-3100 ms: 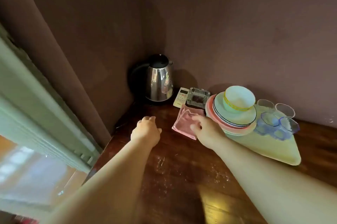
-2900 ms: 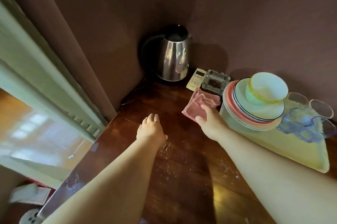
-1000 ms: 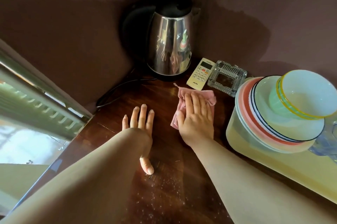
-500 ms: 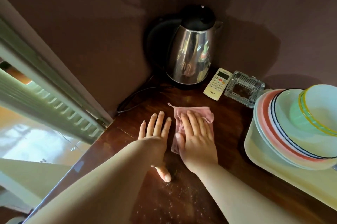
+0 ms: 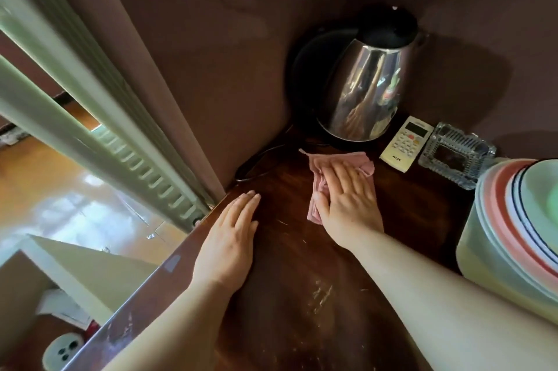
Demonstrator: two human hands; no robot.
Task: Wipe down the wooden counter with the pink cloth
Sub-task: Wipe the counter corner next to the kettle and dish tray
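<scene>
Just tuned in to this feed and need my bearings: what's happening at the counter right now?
A person is wiping the wooden counter. The right hand presses flat on the pink cloth, just in front of the kettle. The left hand lies flat on the bare wood near the counter's left edge, holding nothing. A remote, a glass ashtray and a stack of plates sit to the right. Pale smears nearer the person look not yet wiped.

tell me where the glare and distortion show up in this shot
Head view: the kettle mirrors the scene in warped streaks; the bright floor past the counter edge at lower left is washed out; wide-angle bending curves the door frame and stretches both forearms; the back wall lies in dim shadow.
</scene>
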